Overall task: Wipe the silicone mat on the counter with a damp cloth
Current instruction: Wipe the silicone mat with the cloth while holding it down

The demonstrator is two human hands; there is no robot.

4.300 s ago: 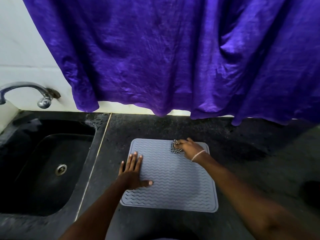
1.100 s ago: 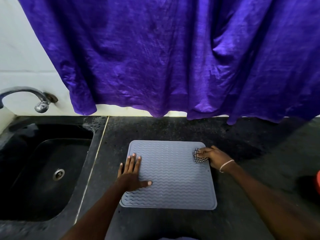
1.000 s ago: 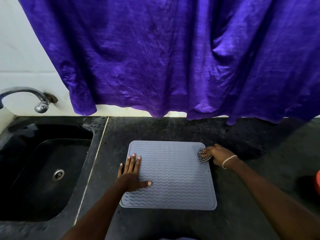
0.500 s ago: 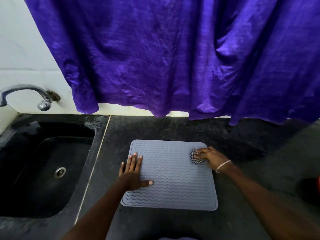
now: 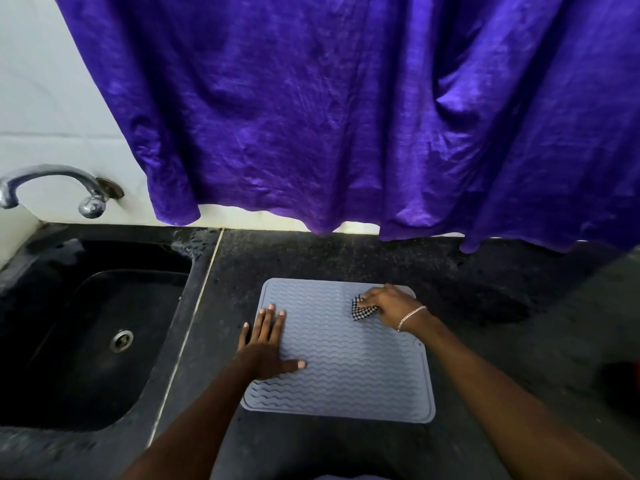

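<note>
Mat: grey silicone mat [image 5: 349, 368] lies flat on the dark bench [image 5: 485, 341], just right of the sink [image 5: 93, 337].
Left hand [image 5: 265, 348]: fingers straight and spread, pressing flat on the mat's left edge.
Right hand [image 5: 389, 304]: fingers curled round a checked cloth [image 5: 362, 309] at the mat's far right corner.
Behind: purple curtain [image 5: 346, 116] above the mat.

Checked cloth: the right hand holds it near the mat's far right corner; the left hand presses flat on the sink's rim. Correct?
No: head view shows the left hand pressing flat on the left edge of the mat; the rest holds.
</note>
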